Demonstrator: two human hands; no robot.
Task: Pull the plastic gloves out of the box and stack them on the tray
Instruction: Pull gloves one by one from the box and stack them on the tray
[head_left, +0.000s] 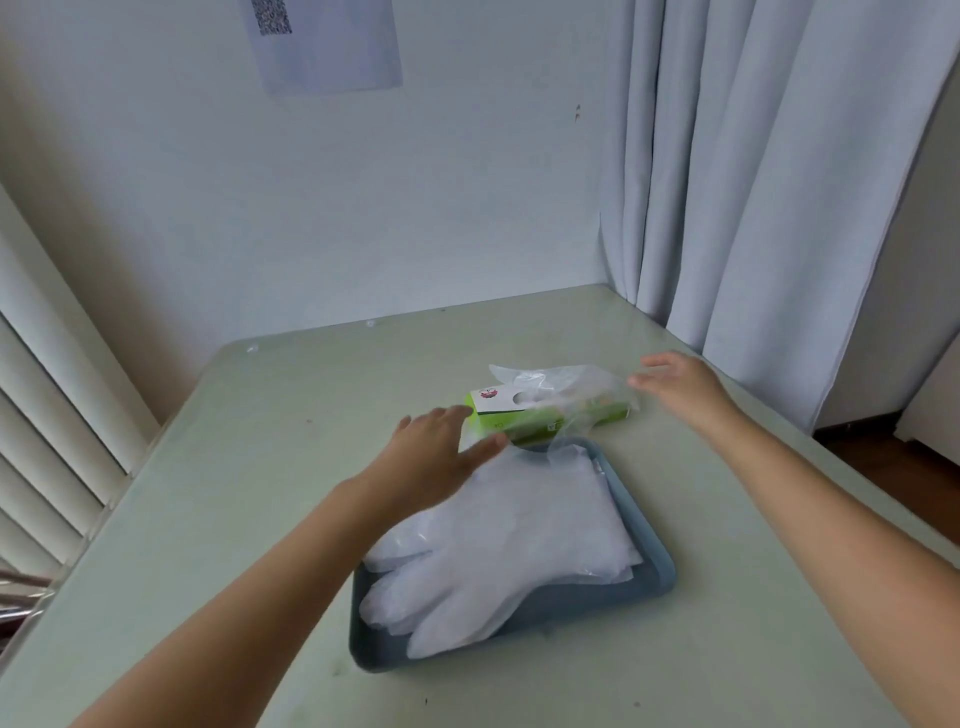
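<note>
A green and white glove box (540, 422) lies on the table behind a blue-grey tray (613, 597). A clear plastic glove (566, 387) sticks out of the box's top opening and drapes over it. A pile of clear gloves (514, 540) lies flat on the tray, fingers pointing toward me. My left hand (431, 457) hovers with straight fingers over the tray's far left corner, fingertips close to the box's left end. My right hand (675, 384) is spread flat just right of the box, fingertips near the loose glove. Neither hand holds anything.
The pale green table (234, 493) meets a white wall at the back. Grey curtains (753, 182) hang at the back right, reaching the table's corner. Slatted blinds (47, 415) run along the left edge. A paper sheet (327, 41) is stuck on the wall.
</note>
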